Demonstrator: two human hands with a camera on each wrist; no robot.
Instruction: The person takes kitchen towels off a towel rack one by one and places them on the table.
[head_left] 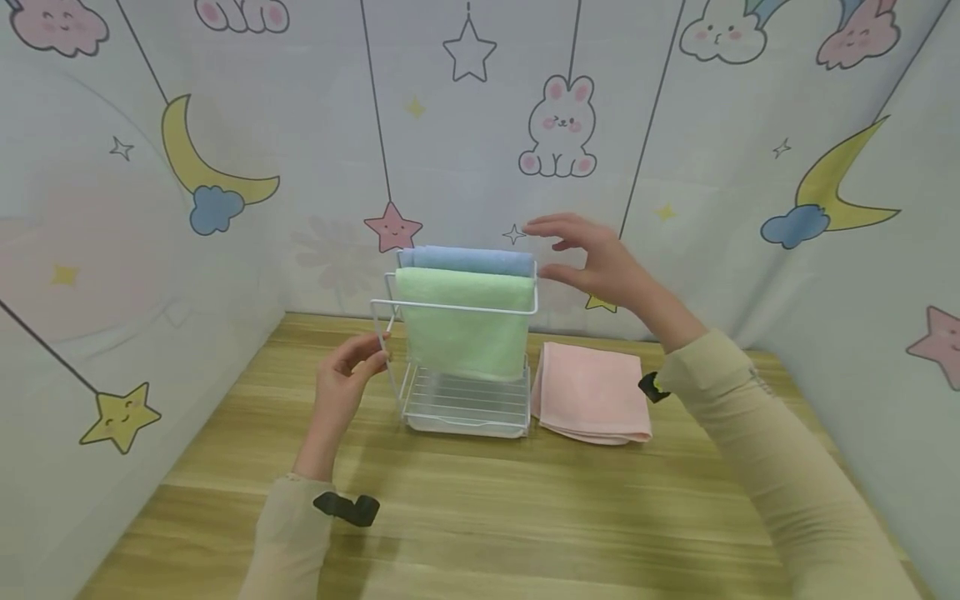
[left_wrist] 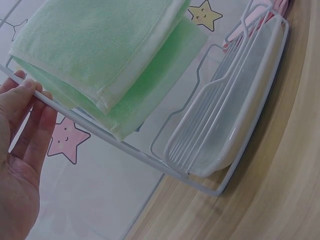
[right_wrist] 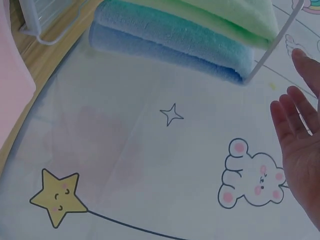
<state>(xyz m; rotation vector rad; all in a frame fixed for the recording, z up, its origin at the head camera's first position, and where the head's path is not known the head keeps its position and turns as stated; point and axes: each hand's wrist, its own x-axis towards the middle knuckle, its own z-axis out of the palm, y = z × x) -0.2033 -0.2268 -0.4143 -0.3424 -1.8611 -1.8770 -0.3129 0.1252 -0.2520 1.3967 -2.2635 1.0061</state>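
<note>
A white wire rack (head_left: 453,307) stands on the table with two folded towels draped over its upper bars. The light green towel (head_left: 468,346) hangs in front, the blue towel (head_left: 468,260) behind it. At the rack's left side, my left hand (head_left: 347,371) pinches the slim upright wire between thumb and fingers; the left wrist view shows this grip (left_wrist: 22,125) closely. My right hand (head_left: 592,254) is raised beside the upper right end of the bars, fingers spread from the thumb and holding nothing. In the right wrist view it (right_wrist: 302,135) appears apart from the towels.
A folded pink towel (head_left: 596,392) lies on the wooden table (head_left: 480,517) just right of the rack. In the rack's base sits a shallow white tray (head_left: 465,430) under a wire grid. A patterned cloth backdrop (head_left: 465,150) rises behind the table and along both sides.
</note>
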